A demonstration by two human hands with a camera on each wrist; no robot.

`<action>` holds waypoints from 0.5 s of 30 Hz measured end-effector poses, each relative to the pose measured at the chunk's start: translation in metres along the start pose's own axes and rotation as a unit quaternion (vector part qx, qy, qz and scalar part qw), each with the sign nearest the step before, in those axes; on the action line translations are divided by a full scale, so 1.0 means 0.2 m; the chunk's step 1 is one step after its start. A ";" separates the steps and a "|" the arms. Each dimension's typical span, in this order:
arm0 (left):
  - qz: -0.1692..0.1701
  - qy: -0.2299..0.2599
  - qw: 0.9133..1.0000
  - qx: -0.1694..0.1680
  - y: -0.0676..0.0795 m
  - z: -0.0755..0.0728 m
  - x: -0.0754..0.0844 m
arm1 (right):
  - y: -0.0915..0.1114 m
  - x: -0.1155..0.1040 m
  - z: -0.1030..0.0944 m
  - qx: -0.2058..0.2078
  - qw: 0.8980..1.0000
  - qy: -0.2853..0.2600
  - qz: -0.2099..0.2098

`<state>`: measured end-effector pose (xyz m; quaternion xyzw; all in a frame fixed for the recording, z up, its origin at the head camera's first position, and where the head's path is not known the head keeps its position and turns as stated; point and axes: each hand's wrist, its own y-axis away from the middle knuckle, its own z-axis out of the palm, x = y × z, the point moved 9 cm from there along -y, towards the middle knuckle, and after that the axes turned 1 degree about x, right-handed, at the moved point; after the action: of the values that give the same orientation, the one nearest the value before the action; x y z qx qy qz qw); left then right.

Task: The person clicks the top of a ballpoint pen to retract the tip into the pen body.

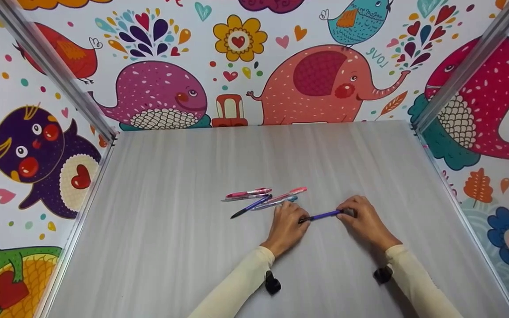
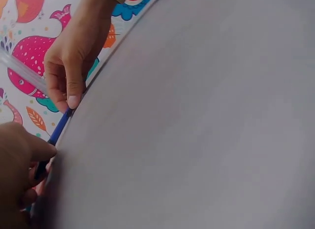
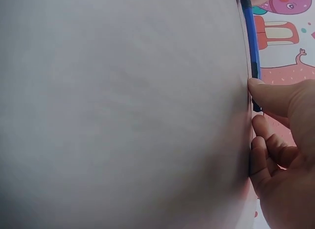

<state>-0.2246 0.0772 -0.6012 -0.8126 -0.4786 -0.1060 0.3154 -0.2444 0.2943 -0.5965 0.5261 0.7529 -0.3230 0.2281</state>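
Coral elephant (image 1: 312, 106) on white wall (image 1: 281, 24)

Left hand (image 2: 18, 162), right hand (image 2: 74, 54) pinch blue pen (image 2: 59, 127).

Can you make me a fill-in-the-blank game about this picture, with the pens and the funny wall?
1. The left hand holds one end of a pen, and the ____ hand holds the other end.
2. The loose pens lie closer to the ____ hand.
3. The blue bird stands on the painted ____.
4. The yellow flower has a red ____ in its middle.

Missing words: right; left; elephant; heart.
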 end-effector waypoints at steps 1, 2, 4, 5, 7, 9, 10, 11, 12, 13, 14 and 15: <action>0.000 0.000 1.000 0.002 0.00 0.00 0.00 | 0.00 0.00 0.00 0.001 1.000 0.002 -0.003; -0.001 -0.001 1.000 0.003 0.00 0.00 0.00 | 0.00 0.00 0.00 0.000 1.000 0.004 -0.005; 0.000 0.001 1.000 0.003 0.00 0.00 0.00 | 0.00 -0.01 0.00 -0.002 1.000 0.009 -0.009; 0.000 0.002 1.000 0.001 0.00 0.00 0.00 | 0.00 -0.01 0.00 -0.004 1.000 0.012 -0.009; 0.001 0.008 1.000 -0.004 0.01 -0.01 0.00 | 0.00 -0.02 0.00 -0.006 1.000 0.017 -0.009; 0.000 0.018 1.000 -0.010 0.01 -0.02 -0.01 | 0.01 -0.02 0.01 -0.009 1.000 0.018 -0.007; -0.002 0.026 1.000 -0.012 0.01 -0.03 -0.01 | 0.01 -0.03 0.01 -0.009 1.000 0.019 -0.007; -0.004 0.036 0.999 -0.014 0.01 -0.04 -0.01 | 0.01 -0.03 0.00 -0.007 1.000 0.019 -0.007; -0.006 0.045 0.999 -0.015 0.01 -0.05 -0.02 | 0.02 -0.04 0.00 -0.005 1.000 0.019 -0.008; -0.006 0.054 0.998 -0.014 0.02 -0.07 -0.02 | 0.02 -0.05 0.00 -0.002 1.000 0.017 -0.011; -0.005 0.063 0.998 -0.011 0.02 -0.08 -0.03 | 0.02 -0.06 0.00 0.003 1.000 0.016 -0.014; -0.003 0.071 0.997 -0.007 0.03 -0.10 -0.03 | 0.02 -0.07 -0.01 0.007 1.000 0.015 -0.018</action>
<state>-0.2205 0.0591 -0.5907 -0.8040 -0.4564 -0.1675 0.3423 -0.2360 0.2878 -0.5870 0.5185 0.7633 -0.3249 0.2074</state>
